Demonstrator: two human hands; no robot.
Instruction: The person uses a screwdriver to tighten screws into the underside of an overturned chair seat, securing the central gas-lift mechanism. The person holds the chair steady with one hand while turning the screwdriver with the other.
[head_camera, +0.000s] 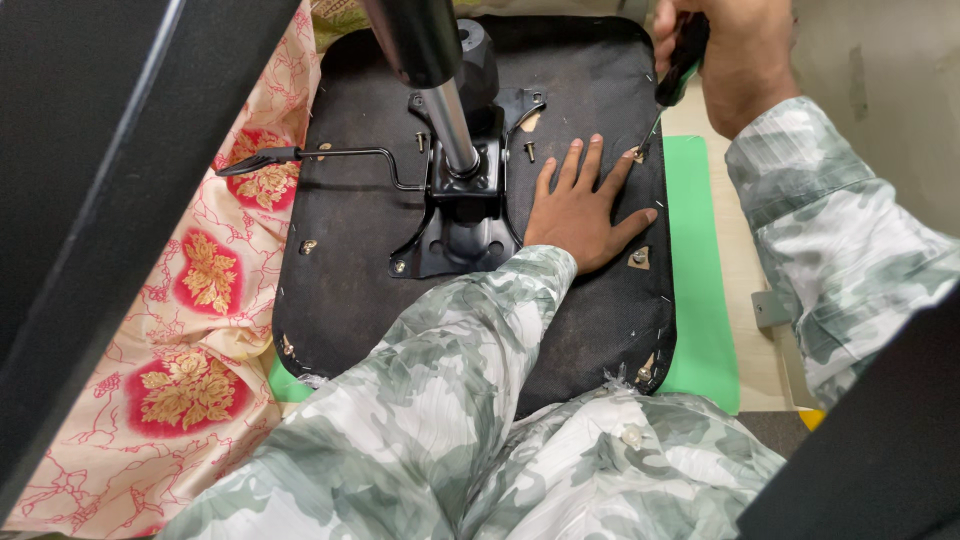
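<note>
Item one, far left: a dark panel (70, 200) is leaning across our view, out of focus. Beside it we are seeing a patterned cloth (200, 330), cream with red and gold leaf motifs, lying under the work.

Item two, centre: the underside of a chair seat (350, 270), black and upturned, is resting on the cloth and on a green mat (700, 290). A thin lever with a flat black paddle (300, 156) is sticking out to the left from the black metal mechanism plate (460, 235) bolted at the seat's middle. A chrome column (440, 90) is rising from that plate towards us.

Item three: our left hand (585, 205) is lying flat on the seat's underside just right of the plate, fingers spread, gripping nothing, only pressing down.

Item four, upper right: our right hand (730, 55) is closing fully around the black and green handle of a screwdriver (672, 85). Its tip is meeting a screw point (637, 155) near the seat's right edge, just beside the left forefinger.

Both sleeves (450, 400) are showing a grey-green camouflage print.
</note>
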